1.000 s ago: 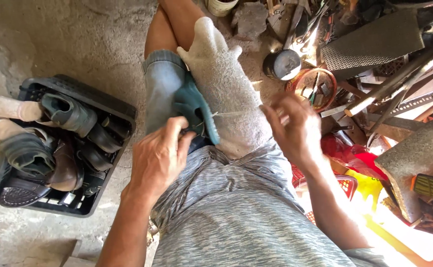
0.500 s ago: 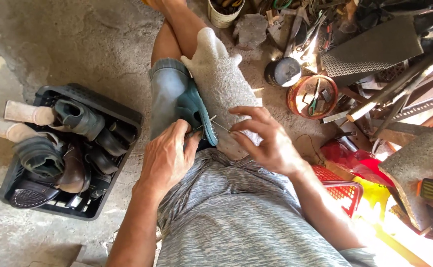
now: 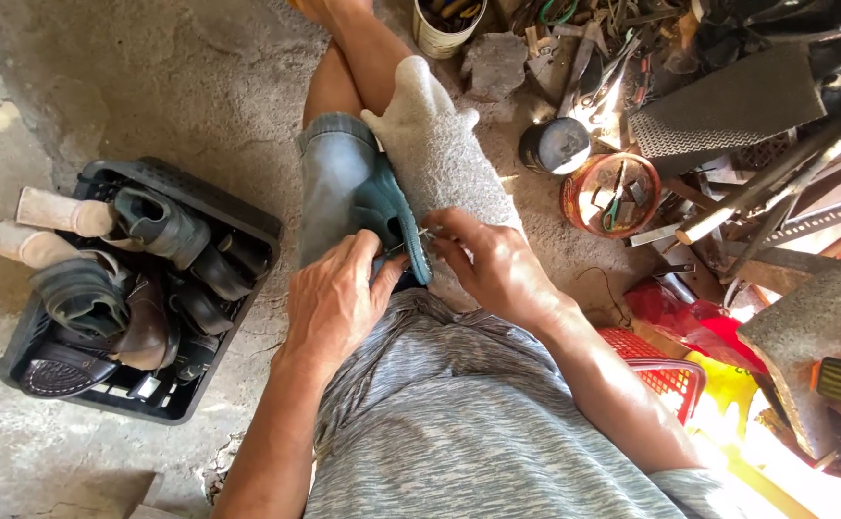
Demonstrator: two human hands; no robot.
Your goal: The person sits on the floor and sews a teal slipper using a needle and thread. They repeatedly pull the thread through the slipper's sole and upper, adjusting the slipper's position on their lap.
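Note:
A teal shoe point(image 3: 392, 213) stands on edge between my knees, beside a grey woolly cloth point(image 3: 445, 154) draped over my right leg. My left hand point(image 3: 334, 303) grips the shoe's near end from the left. My right hand point(image 3: 493, 264) pinches a thin metal needle at the shoe's rim, fingertips touching the sole edge. Both hands meet at the shoe; the needle is mostly hidden by fingers.
A black plastic crate point(image 3: 238, 216) full of worn shoes and boots sits on the concrete at the left. To the right lie a round orange tin of small tools point(image 3: 622, 197), a dark round can point(image 3: 555, 144), rubber sheets point(image 3: 728, 106), metal bars, and a red basket point(image 3: 666, 375).
My right hand has come in from the right to the shoe's rim and now pinches at it. The left hand stays on the shoe.

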